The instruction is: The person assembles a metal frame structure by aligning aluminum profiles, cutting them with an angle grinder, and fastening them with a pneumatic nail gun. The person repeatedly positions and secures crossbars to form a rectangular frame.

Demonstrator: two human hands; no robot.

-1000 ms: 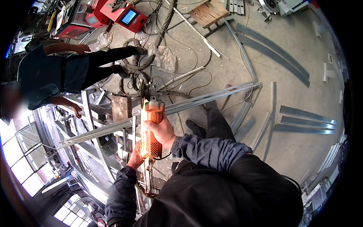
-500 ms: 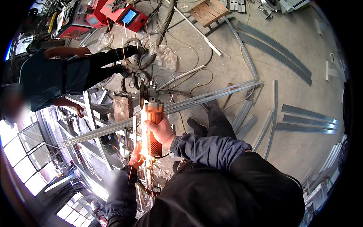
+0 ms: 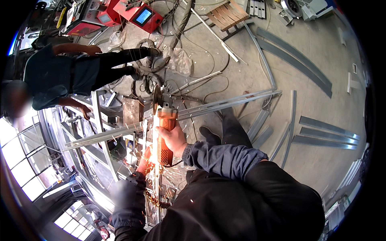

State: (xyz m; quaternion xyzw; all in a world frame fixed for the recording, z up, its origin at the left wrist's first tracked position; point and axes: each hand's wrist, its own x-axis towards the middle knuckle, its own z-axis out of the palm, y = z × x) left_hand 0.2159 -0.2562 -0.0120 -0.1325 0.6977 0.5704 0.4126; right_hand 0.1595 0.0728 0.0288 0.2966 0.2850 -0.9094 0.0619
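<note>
My right hand (image 3: 175, 139) is closed round the orange body of an angle grinder (image 3: 164, 153). The grinder's disc (image 3: 157, 97) stands at its far end, beside long metal strips (image 3: 116, 131) that run across in front of me. Bright orange sparks stream from the grinder toward me. Just left of the grinder, my left hand (image 3: 144, 162) is low among the sparks, close to an upright metal bar. Glare and sparks hide its fingers, so whatever it grips does not show.
At left another person (image 3: 60, 76) stands by a metal frame (image 3: 98, 120). Red machines (image 3: 138, 17) and looped cables (image 3: 150, 66) lie beyond. Flat metal strips (image 3: 327, 132) and a wooden slatted pallet (image 3: 227, 15) are on the floor to the right and far side.
The whole scene has shifted slightly in view. The grinder stays in my right hand, with sparks now spread more widely round my left hand. The other person has barely moved.
</note>
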